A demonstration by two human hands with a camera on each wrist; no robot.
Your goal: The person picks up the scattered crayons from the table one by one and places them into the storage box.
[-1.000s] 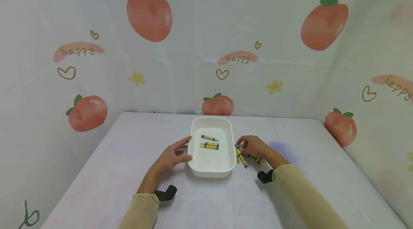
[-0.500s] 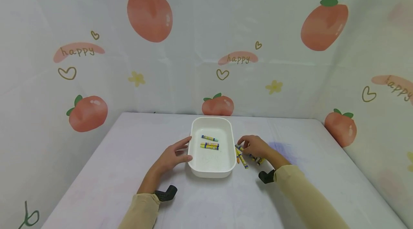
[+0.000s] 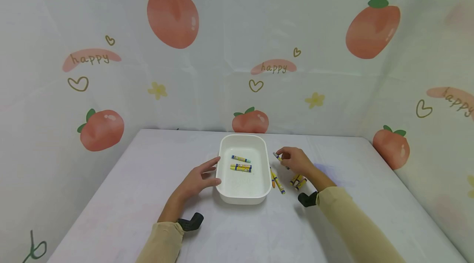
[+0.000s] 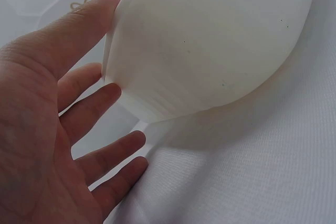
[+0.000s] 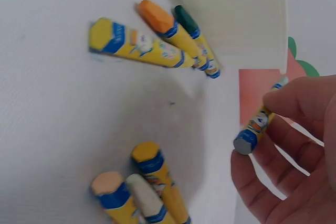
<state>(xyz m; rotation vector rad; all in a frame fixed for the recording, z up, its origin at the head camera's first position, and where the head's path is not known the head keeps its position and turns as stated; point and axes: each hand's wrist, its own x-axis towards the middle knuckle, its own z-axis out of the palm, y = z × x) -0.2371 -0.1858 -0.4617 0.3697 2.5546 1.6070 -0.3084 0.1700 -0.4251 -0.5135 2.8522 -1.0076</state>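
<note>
My right hand (image 3: 296,160) pinches a grey crayon (image 5: 257,124) in a yellow-and-blue wrapper between thumb and fingers, raised just right of a white plastic tub (image 3: 244,199). On the tub's left side, my left hand (image 3: 196,181) touches the rim and wall, its fingers fairly straight and spread. Inside the tub lie a pale green crayon (image 3: 240,159) and two more crayons (image 3: 241,168) side by side. Below my right hand, a yellow crayon (image 5: 139,44), an orange crayon (image 5: 170,32) and a dark green crayon (image 5: 198,38) lie close to the tub's right wall.
A second cluster holds an orange-yellow crayon (image 5: 157,174), a white crayon (image 5: 147,198) and a peach crayon (image 5: 114,195). White cloth (image 3: 237,234) covers the table, with a purple smudge (image 3: 326,172) at right. A fruit-printed curtain (image 3: 222,49) hangs behind.
My right hand has lifted the grey crayon off the pile and moved slightly up and away, uncovering the cluster beneath it. My left hand has stayed at the tub.
</note>
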